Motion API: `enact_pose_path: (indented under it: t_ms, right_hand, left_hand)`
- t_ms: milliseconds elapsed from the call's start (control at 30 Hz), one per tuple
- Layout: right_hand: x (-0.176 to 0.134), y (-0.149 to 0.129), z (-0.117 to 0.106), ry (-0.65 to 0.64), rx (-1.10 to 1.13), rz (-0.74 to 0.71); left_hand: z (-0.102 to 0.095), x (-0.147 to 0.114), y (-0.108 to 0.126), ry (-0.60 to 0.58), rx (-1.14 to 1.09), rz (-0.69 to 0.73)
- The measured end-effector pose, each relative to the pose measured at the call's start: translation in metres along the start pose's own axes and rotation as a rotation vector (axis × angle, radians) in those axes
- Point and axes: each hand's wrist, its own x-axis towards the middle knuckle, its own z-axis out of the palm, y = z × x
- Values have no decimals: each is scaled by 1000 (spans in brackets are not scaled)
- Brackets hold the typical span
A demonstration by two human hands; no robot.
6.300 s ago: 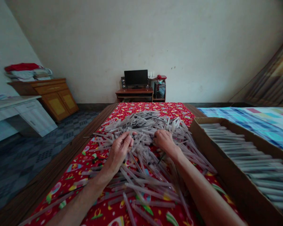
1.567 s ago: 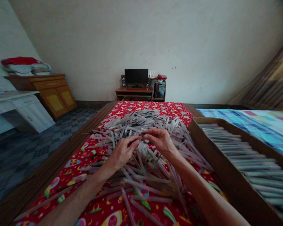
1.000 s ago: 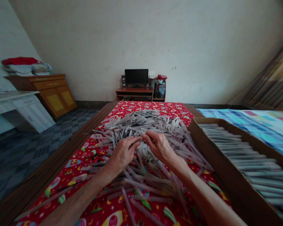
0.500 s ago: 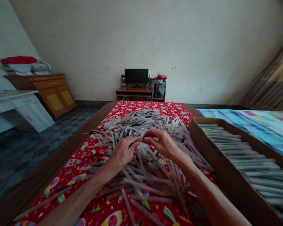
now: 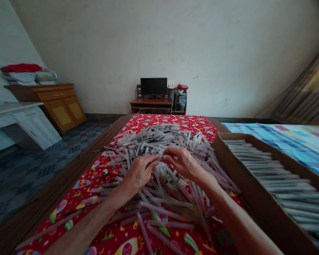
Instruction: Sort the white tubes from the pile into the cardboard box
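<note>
My left hand (image 5: pixel 141 171) and my right hand (image 5: pixel 182 161) meet fingertip to fingertip just above a heap of translucent whitish plastic tubes (image 5: pixel 167 204). Both hands are closed in a pinch. A thin dark edge shows between the left thumb and forefinger, and something small and pale lies where the fingertips meet, but I cannot make out what it is. Below the fingers is a cluster of short clear pieces (image 5: pixel 162 171). Thin dark rods lie mixed in among the tubes. The heap rests on a red patterned cloth (image 5: pixel 95 180).
To the right stands an open cardboard box (image 5: pixel 251 189) filled with rows of grey-white tubes (image 5: pixel 276 173). Beyond it lies a checked cloth (image 5: pixel 276 141). A desk with a monitor (image 5: pixel 154 86) is against the far wall; a wooden cabinet (image 5: pixel 61 106) stands at the left.
The fingertips have shifted slightly, with the right hand's fingers curled a little lower against the left's. The heap and the box look the same.
</note>
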Motion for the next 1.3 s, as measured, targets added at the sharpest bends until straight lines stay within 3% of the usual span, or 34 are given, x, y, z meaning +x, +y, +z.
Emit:
enact_pose_path:
  t_ms: [133,233,333,400,533,733,933,1033,1133,1300]
  right_hand:
    - [0,5,10,62,-150,72]
    - [-1,5,8,51,-45,137]
    - [-1,2,2,20,107,44]
    - [-1,2,3,41,81,-2]
    - [-1,4,10,122,-124,37]
    - [-1,3,8,42,50,12]
    - [1,4,14,101,-92,87]
    - [2,3,10,35,42,158]
    - [1,-1,3,-10,154,109]
    - [0,0,3,50,37,75]
  left_hand:
    - [1,-1,1,-28,-5,30]
    - [0,-1,0,-25,-5,10]
    - [-1,0,0,-6,9,-34]
    - [-1,0,0,-15,10,-27]
    - [0,0,1,-24,6,16]
    - [-1,1,0,-16,19,-27]
    - [1,-1,-2,-23,-23,21]
    - [1,0,-3,-6,0,22]
    - [1,1,-4,-3,21,12]
    - [2,-1,-3,-44,-9,31]
